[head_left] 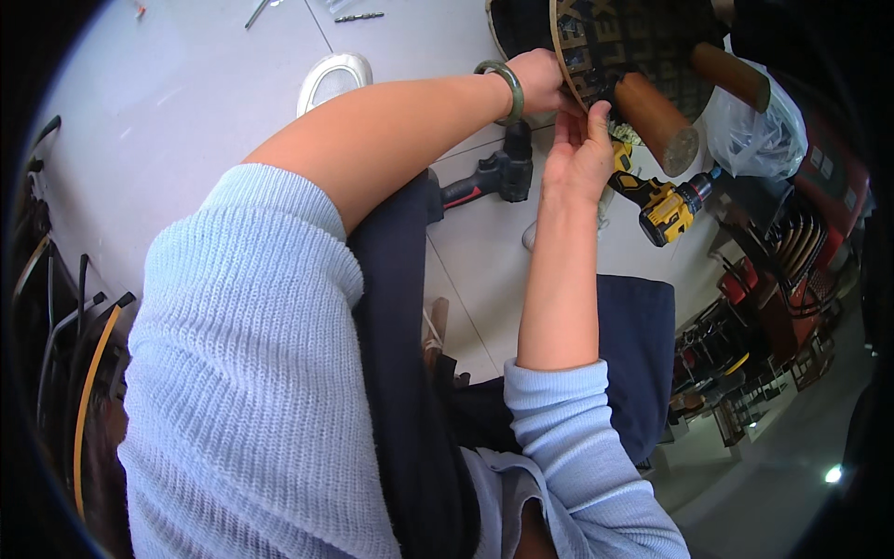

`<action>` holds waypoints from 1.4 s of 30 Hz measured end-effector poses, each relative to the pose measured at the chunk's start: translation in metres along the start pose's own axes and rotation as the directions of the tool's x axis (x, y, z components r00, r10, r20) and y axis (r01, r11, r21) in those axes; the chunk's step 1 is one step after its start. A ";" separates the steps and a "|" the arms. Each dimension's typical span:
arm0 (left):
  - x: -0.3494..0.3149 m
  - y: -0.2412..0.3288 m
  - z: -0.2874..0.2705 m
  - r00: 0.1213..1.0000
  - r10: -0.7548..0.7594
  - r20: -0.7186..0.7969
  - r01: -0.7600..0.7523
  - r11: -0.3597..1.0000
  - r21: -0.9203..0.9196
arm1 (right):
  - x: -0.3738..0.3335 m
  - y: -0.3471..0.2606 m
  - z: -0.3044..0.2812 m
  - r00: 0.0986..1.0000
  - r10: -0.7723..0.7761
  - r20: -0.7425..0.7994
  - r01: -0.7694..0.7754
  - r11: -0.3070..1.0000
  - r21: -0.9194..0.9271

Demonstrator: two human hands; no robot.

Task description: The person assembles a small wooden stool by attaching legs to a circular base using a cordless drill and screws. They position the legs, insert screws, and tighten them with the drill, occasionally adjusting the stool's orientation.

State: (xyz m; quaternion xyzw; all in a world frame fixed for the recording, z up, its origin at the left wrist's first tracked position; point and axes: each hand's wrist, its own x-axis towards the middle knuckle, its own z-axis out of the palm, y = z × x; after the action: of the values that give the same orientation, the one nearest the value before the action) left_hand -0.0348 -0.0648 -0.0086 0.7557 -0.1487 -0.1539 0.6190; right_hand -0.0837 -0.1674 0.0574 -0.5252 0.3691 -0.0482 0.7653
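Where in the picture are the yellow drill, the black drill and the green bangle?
yellow drill [669, 210]: head view, on its yellow body.
black drill [503, 172]: head view, on its black housing.
green bangle [510, 88]: head view, on the band at the left wrist.

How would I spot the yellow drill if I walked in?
Find the upturned stool the hands are on; one wooden leg points toward you. The yellow drill lies on the floor below that leg. The black drill sits farther left.
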 end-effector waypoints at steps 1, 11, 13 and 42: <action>0.000 -0.002 0.003 1.000 -0.004 -0.005 0.004 1.000 -0.005 | 0.000 0.000 -0.001 1.000 -0.009 -0.012 0.008 1.000 -0.014; 0.003 -0.002 -0.017 0.968 0.191 0.160 -0.181 0.981 -0.073 | 0.000 -0.010 0.006 0.997 0.073 -0.035 -0.072 0.996 0.049; -0.005 0.001 -0.020 0.964 0.087 0.252 -0.030 0.974 -0.222 | 0.000 -0.015 0.009 0.992 0.126 -0.019 -0.124 0.989 0.086; -0.016 -0.005 -0.014 0.994 0.113 0.014 -0.111 0.988 -0.103 | 0.000 -0.022 0.004 0.982 0.174 -0.067 -0.177 0.983 -0.041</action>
State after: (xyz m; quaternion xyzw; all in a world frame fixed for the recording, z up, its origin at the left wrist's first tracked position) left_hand -0.0429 -0.0443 -0.0105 0.7120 -0.1889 -0.1337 0.6629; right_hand -0.0742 -0.1740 0.0763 -0.5063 0.4389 0.0116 0.7422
